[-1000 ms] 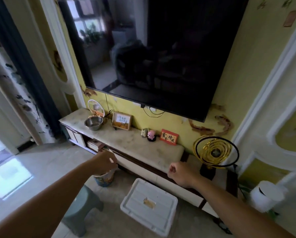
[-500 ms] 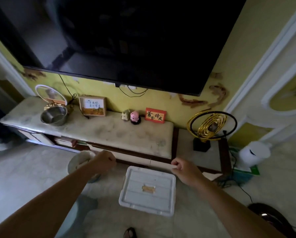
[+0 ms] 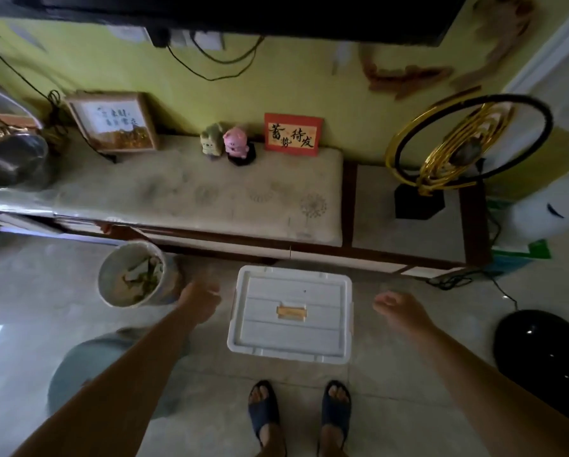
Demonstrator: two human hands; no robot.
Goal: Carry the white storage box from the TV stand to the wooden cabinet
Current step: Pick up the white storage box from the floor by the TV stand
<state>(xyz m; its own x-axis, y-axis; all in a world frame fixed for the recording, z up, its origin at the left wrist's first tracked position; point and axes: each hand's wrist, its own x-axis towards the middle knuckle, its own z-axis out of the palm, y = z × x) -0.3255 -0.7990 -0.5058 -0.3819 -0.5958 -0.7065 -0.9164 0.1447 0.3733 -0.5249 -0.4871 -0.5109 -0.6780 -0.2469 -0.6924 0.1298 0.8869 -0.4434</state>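
The white storage box point(image 3: 291, 313), lidded with a small tan label on top, sits on the tiled floor directly in front of the TV stand point(image 3: 190, 196). My left hand point(image 3: 199, 300) hovers just left of the box, fingers loosely apart, not touching it. My right hand point(image 3: 398, 311) hovers a little to the right of the box, fingers curled open, holding nothing. My feet in dark sandals stand just behind the box. The wooden cabinet is not in view.
A waste bin point(image 3: 133, 273) with scraps stands left of the box, a grey stool point(image 3: 88, 374) under my left arm. A black glossy object point(image 3: 543, 361) lies on the floor at right. The stand carries a metal bowl point(image 3: 12, 163), framed pictures, figurines and a gold ring ornament point(image 3: 464, 143).
The view has tilted down and closer over the box. Both hands have dropped lower and spread to either side of the box; my right hand has opened from a loose fist.
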